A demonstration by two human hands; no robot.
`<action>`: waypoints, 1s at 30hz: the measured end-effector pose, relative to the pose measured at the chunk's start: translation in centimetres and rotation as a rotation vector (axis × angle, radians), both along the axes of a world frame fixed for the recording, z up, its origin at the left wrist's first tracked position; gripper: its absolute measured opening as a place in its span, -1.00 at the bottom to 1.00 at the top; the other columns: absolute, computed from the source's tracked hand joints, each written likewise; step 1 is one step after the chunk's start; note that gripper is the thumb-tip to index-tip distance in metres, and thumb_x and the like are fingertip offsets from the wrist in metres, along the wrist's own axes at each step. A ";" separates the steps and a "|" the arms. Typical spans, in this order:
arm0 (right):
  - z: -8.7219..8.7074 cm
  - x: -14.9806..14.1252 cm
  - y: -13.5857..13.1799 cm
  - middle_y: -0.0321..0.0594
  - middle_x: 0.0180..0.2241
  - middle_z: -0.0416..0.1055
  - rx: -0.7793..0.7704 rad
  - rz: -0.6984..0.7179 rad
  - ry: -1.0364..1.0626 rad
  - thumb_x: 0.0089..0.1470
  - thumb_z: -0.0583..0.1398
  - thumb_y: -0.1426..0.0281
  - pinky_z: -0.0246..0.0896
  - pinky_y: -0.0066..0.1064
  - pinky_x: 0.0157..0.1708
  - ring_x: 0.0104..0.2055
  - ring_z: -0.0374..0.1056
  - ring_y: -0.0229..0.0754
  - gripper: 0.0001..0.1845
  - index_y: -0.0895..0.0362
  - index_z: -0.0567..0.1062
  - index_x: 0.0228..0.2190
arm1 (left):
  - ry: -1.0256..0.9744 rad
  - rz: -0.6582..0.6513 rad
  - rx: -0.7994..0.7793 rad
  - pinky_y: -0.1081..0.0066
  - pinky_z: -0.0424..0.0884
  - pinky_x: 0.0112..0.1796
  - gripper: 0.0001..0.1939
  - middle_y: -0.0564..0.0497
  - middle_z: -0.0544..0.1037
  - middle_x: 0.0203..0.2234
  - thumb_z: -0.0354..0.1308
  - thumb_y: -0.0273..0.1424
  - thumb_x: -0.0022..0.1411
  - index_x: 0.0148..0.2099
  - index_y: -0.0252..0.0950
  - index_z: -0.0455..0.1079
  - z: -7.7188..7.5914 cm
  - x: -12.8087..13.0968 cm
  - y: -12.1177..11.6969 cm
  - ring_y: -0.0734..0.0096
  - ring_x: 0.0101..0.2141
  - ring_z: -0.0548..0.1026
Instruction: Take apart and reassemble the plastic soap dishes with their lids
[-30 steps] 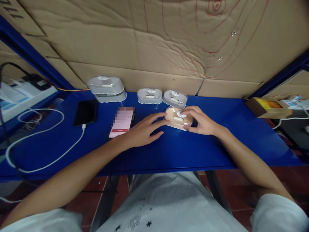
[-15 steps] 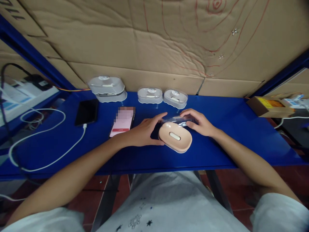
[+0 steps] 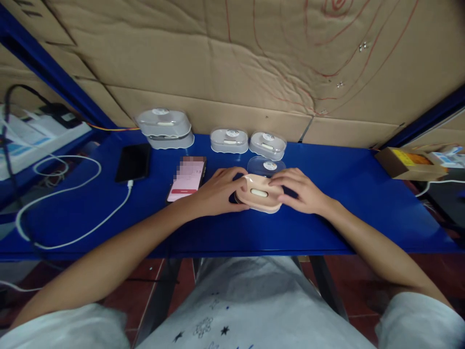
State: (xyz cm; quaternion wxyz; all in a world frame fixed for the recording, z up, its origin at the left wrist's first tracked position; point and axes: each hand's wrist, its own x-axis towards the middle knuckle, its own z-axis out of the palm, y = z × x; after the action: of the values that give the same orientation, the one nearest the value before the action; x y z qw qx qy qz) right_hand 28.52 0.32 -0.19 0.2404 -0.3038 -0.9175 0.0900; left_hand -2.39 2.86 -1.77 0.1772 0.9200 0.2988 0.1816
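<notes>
A peach oval soap dish (image 3: 264,200) with a small white bar in its middle is at the front centre of the blue table. My left hand (image 3: 227,193) grips its left end, thumb low at the near side and fingers bent over the rim. From the other side my right hand (image 3: 303,193) closes on the right end, fingers on the far rim and thumb at the near edge. Just behind the dish lies a clear plastic lid (image 3: 257,165) with a round white label, touched by neither palm.
Two lidded grey soap dishes (image 3: 229,143) stand side by side at the back, and a stack of grey dishes (image 3: 165,127) is further left. A lit phone (image 3: 187,177), a dark phone (image 3: 132,163) and a white cable (image 3: 109,238) lie left. A cardboard box (image 3: 410,164) sits right.
My right hand has let go of the clear lid, which now lies behind the dish, and has come onto the dish's right end. The left fingers have closed over the left rim.
</notes>
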 end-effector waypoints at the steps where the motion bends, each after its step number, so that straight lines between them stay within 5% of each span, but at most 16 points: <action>1: 0.1 -0.4 -0.4 -0.06 0.17 0.52 -0.005 0.030 -0.037 0.37 0.21 0.03 0.24 0.03 0.21 0.25 0.40 0.12 -0.50 -0.01 0.47 0.20 | -0.001 0.014 -0.005 -0.11 0.29 0.25 -0.59 -0.21 0.36 0.30 0.44 -0.16 0.22 0.00 -0.22 0.45 -0.1 -0.1 0.1 -0.12 0.26 0.39; 4: -0.3 -1.5 -1.1 -0.04 0.26 0.47 -0.016 0.049 -0.120 0.34 0.27 0.03 0.15 0.06 0.27 0.32 0.35 0.13 -0.37 -0.01 0.37 0.31 | -0.027 0.019 -0.064 -0.07 0.33 0.21 -0.60 -0.21 0.33 0.32 0.43 -0.16 0.22 -0.02 -0.21 0.42 -0.2 -0.2 0.5 -0.10 0.25 0.41; 8: -0.8 -1.9 -1.2 -0.12 0.18 0.56 -0.041 0.113 -0.075 0.45 0.18 0.20 0.07 0.05 0.32 0.27 0.43 0.03 -0.56 -0.02 0.41 0.27 | -0.106 0.023 -0.122 -0.07 0.33 0.21 -0.50 -0.20 0.39 0.24 0.41 -0.09 0.23 0.08 -0.18 0.36 0.1 -0.3 0.6 -0.07 0.24 0.41; 16: 0.1 -1.0 -0.4 -0.10 0.05 0.62 -0.048 0.044 0.027 0.44 0.13 0.20 0.25 -0.03 0.18 0.11 0.51 0.02 -0.68 0.02 0.51 0.10 | 0.008 0.072 -0.227 -0.23 0.16 0.27 0.23 -0.30 0.21 0.45 0.50 0.09 0.03 0.54 -0.08 -0.10 0.3 0.0 0.3 -0.38 0.36 0.26; 24: -0.3 0.2 0.4 -0.13 -0.05 0.62 0.021 0.002 -0.064 0.30 0.21 0.25 0.26 -0.08 0.07 0.00 0.53 0.05 -0.78 0.03 0.54 -0.07 | 0.111 -0.059 -0.306 -0.03 0.38 0.14 -0.01 -0.16 0.41 0.36 0.46 -0.07 0.14 0.50 -0.01 0.09 2.5 -2.3 -0.4 -0.22 0.22 0.47; 30: -0.1 -0.5 -0.3 0.01 0.03 0.59 0.055 -0.028 -0.178 0.31 0.20 0.23 0.29 -0.03 0.02 0.02 0.49 0.14 -0.69 0.09 0.54 0.01 | 0.141 -0.151 -0.237 -0.04 0.35 0.20 0.25 -0.17 0.34 0.41 0.55 -0.09 0.01 0.58 0.05 -0.10 2.5 -3.3 -0.8 -0.25 0.29 0.41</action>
State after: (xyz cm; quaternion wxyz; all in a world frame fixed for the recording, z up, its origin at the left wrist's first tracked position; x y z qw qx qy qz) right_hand 28.06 -0.02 -0.29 0.1673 -0.3167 -0.9330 0.0343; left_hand -5.70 2.04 0.74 0.2763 0.9229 0.2601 0.0659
